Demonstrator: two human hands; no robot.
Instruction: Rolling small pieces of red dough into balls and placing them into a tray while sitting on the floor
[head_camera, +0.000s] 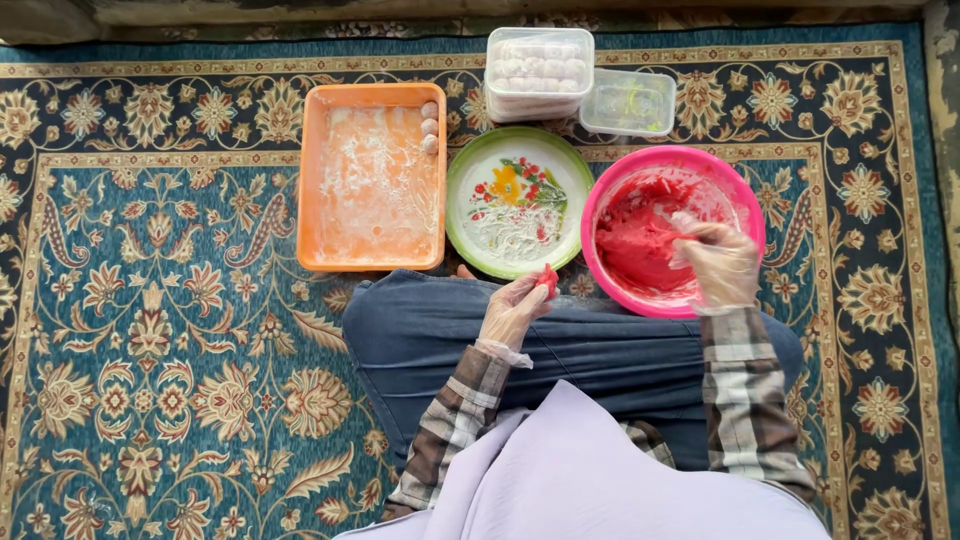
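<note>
Hands, both in thin clear gloves. Left hand (512, 310) raised over the lap, fingers pinched on a small lump of red dough (547, 279), held just below the rim of the plate. Right hand (718, 262) inside the pink bowl (606, 196), fingers curled into the red dough mass (635, 245); whether gripping a piece or only pressing, cannot tell. Sleeves plaid, brown and white; lap in dark blue cloth, lilac garment below.

Pink bowl resting on the floor at the right knee, inner wall smeared red. Just left of it, touching or nearly so, a round plate (470, 215) with green rim and flower print, dusted with white flour. Left of the plate, an orange rectangular tray (310, 180), floor of it coated with flour; three pale pink balls (430, 127) lined up in its upper right corner. Beyond the plate, a clear lidded box (539, 72) packed with pale balls, count not readable. Beside that, to the right, a smaller clear box (629, 102), seemingly without balls.

Surface: patterned carpet (150, 330), teal ground with tan and red floral motifs and a bordered edge. Strip of bare floor along the top and right edges. All containers set directly on the carpet.

Counts: one bowl, one plate, one tray, two clear boxes, three balls on tray.
</note>
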